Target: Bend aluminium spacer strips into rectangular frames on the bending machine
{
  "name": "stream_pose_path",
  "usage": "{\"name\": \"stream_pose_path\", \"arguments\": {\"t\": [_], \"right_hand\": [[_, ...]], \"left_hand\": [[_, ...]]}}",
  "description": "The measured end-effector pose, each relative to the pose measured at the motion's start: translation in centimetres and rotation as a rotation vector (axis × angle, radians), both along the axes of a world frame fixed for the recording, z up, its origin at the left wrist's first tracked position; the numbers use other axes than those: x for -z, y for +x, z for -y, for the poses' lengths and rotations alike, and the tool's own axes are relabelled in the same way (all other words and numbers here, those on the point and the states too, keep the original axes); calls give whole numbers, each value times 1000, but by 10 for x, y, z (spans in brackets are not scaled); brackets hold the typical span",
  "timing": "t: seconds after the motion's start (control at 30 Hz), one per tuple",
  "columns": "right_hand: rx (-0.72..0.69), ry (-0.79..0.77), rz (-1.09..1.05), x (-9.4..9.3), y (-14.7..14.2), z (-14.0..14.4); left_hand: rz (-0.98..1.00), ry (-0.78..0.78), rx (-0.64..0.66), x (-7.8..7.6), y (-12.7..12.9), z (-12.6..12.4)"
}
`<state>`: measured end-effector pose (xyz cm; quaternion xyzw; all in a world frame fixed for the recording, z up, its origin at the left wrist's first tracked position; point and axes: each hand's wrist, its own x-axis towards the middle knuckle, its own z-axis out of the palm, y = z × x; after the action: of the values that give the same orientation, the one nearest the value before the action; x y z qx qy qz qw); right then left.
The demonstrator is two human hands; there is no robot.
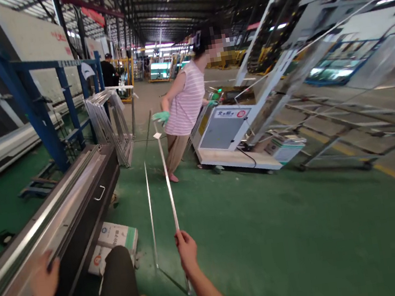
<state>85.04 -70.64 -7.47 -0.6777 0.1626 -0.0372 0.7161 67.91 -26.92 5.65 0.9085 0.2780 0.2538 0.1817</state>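
A thin metal frame (171, 196) was held over the green floor (251, 239), to the right of the bench (91, 211), its long axis directed forward, away from the body. The right hand (187, 251) was the nearer one: by it the frame's right-hand long bar was gripped, fingers closed round the metal, nearer to the close corner than to the far end. Whether that close corner rested on the floor could not be told. Beside the far corner a co-worker's green-gloved hand (161, 117) was seen; contact could not be made out. The left hand (46, 277) was placed over the near part of the bench, by its right long edge, well apart from the frame; its fingers were loosely parted and apparently empty, though any touch on the bench was obscured by blur.
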Motion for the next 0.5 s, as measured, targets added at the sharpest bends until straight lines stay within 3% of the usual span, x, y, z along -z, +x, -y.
{"name": "stream_pose_path", "arguments": {"t": [0.1,0.2,0.27,0.33,0.4,0.5], "right_hand": [[48,82,27,-16,-18,-43],[51,171,94,-37,-40,-95],[9,222,153,-45,-59,-133],[-73,223,216,-43,-83,-168],[-229,153,347,-32,-111,-196],[-658,-20,676,-12,-153,-226]], "left_hand": [[-23,-335,351,4,53,76],[-81,-525,607,-7,92,156],[-112,-692,703,-19,105,190],[-83,-875,706,-30,105,202],[5,-991,637,-40,91,195],[199,-1012,417,-59,43,159]]}}
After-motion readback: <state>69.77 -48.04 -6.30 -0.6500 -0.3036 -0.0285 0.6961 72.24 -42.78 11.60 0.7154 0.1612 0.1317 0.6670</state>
